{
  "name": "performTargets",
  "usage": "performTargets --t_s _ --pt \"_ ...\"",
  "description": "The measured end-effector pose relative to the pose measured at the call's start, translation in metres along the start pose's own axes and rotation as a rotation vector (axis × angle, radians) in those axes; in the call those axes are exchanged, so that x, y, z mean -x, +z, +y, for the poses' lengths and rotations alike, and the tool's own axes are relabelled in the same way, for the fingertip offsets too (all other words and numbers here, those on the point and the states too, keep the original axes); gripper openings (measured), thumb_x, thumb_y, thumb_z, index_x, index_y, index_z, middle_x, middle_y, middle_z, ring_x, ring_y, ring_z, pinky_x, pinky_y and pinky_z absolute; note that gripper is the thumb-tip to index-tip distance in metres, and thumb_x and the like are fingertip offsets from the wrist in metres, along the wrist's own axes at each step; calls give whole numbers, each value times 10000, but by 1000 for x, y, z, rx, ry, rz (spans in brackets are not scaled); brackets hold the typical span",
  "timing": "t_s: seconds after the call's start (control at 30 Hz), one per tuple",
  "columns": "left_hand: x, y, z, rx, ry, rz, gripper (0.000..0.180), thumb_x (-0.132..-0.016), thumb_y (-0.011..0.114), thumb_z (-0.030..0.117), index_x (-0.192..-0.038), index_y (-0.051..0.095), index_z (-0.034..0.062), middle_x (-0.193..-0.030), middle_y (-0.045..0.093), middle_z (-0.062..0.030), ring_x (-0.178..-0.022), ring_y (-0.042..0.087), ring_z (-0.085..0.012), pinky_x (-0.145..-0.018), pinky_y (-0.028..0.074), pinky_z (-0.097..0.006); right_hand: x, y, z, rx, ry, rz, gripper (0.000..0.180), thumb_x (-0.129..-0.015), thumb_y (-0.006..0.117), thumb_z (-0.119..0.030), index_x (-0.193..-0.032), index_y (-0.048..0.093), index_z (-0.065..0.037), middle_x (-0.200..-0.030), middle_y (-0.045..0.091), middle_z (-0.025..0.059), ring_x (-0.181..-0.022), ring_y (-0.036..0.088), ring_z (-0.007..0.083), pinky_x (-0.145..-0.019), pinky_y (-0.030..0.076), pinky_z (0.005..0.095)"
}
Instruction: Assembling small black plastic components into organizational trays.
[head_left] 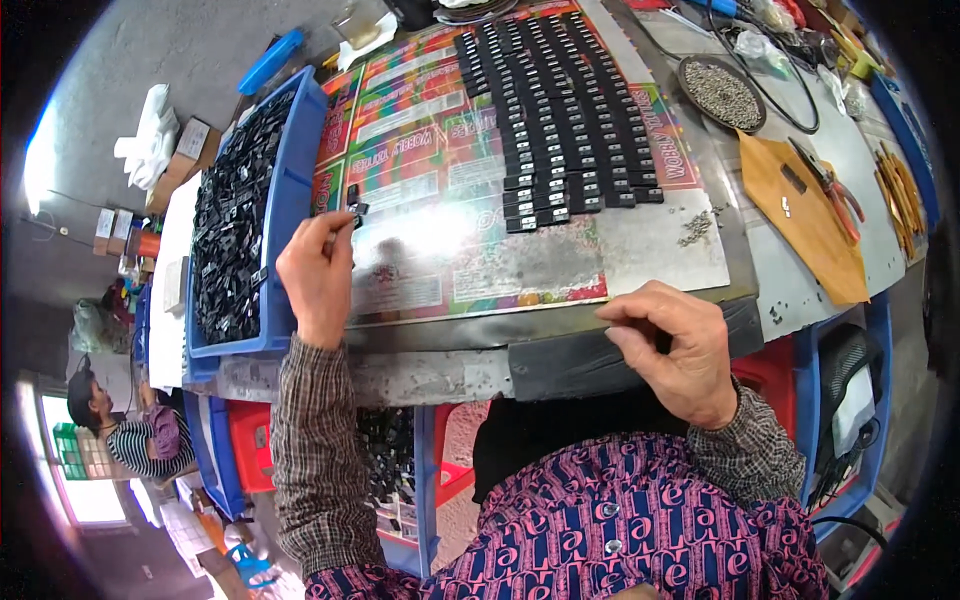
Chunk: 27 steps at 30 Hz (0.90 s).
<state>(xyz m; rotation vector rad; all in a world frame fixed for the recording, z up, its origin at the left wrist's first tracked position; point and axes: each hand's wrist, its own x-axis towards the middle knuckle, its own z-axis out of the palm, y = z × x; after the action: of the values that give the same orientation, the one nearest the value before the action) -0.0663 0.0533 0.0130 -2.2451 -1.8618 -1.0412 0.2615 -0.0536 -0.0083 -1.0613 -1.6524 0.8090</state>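
My left hand (318,275) is closed in a pinch at the right side of a blue bin, its fingertips on a small black plastic part (360,209). Another such dark piece lies just beyond the fingertips on the printed sheet. My right hand (682,345) hovers over the table's front edge, fingers curled and thumb near the forefinger; anything between them is too small to make out. Ahead, long rows of black plastic parts (555,130) with small silvery pieces lie side by side on the colourful printed sheet (430,200). A small heap of metal bits (695,228) sits to their right.
The blue bin (275,220) at left is full of loose black parts. At right are a round dish of small metal pieces (720,93), red-handled pliers (840,195) and brown paper (830,250). A person (140,425) is in the background at left.
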Motion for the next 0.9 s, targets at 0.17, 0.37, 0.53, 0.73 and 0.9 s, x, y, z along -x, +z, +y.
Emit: performTargets --t_s 0.17,0.37,0.53,0.73,0.9 --pt "39 -22 -22 -33 -71 21 102 -840 615 11 -928 666 11 -798 626 -127 -652 602 -217 -605 467 -313 1 4 -3 27 27 -14 138 -803 658 25 -940 657 13 -764 613 67 -611 563 117 -564 444 231" --pt "47 -20 -29 -94 -12 43 138 -836 582 -8 -948 661 9 -853 633 -164 -776 626 -321 -690 488 -382 4 8 -6 49 81 -11 129 -810 646 19 -939 656 18 -781 620 64 -632 562 101 -581 441 224" --pt "41 -14 -36 -136 49 62 134 -832 624 46 -956 660 12 -838 634 -160 -758 630 -318 -668 489 -389 5 11 -6 34 98 14 131 -812 644 25 -941 660 21 -807 633 54 -646 555 78 -588 438 208" --pt "30 2 -31 -140 -17 30 211 -768 731 134 -910 655 -2 -734 613 -153 -658 607 -295 -609 474 -373 5 12 -7 76 59 36 138 -803 652 30 -940 665 17 -802 636 66 -661 583 101 -601 456 215" --pt "28 1 -30 -208 92 -6 128 -741 697 67 -840 638 12 -712 574 -179 -676 582 -362 -599 448 -440 5 9 -4 109 53 12 141 -796 669 15 -936 671 7 -774 629 78 -604 569 133 -561 456 242"
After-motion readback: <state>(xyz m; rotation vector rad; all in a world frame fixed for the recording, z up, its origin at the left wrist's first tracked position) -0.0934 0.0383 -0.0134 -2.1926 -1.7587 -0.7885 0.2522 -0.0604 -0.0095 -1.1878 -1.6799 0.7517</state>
